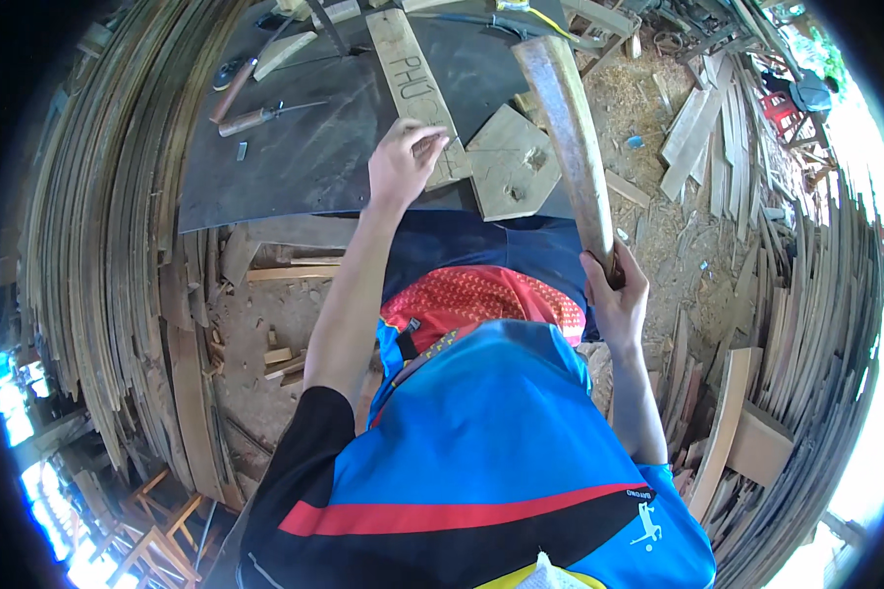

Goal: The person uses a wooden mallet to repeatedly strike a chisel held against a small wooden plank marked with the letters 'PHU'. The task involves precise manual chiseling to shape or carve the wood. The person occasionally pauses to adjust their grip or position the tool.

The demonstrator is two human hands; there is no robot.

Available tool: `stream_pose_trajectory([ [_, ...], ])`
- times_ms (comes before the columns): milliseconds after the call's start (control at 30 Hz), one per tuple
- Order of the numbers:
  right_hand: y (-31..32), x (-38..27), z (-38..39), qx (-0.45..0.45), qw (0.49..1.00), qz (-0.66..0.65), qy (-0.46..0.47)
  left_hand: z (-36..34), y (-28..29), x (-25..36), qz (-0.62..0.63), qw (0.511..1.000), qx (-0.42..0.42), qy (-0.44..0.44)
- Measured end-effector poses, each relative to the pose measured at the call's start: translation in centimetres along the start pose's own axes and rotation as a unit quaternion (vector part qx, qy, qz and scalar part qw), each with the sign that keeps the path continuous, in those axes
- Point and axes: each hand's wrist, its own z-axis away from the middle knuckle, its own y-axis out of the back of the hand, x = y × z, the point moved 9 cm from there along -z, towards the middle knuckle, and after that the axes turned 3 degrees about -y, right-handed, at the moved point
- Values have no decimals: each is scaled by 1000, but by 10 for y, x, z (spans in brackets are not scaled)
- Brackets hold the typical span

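Workpieces and hand positions, seen from above. The right hand (622, 299) grips a long wooden club (572, 137) by its narrow near end, the fingers wrapped closely around it. The club is at the right side of the table (304, 177), in front of the person; its long axis runs from the hand away and slightly leftward, the broad end pointing toward the far side. The left hand (400, 167) is over the near part of a marked board (413, 74), its fingers curled nearly closed; whether they hold something small, or touch the board, cannot be told. The board's long axis also runs away from the person and slightly leftward, with dark hand-drawn marks along its upper face. Just beside its near end, on the right, lies an angular wooden block (496, 187) with two rough spots on its upper face. On the table's left part lie a slim tool (250, 120), its wooden handle to the left and its thin shaft pointing right, and a small grey piece (242, 151). Long planks (98, 226) are stacked at the left.
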Motion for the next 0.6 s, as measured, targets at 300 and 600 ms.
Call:
stream_pose_trajectory([
  [300,3,40,20,-1,997,1,-82,-38,-30,13,-139,934,-325,-46],
  [600,-3,55,31,-2,997,-13,-82,-46,-10,9,-24,955,-293,29],
])
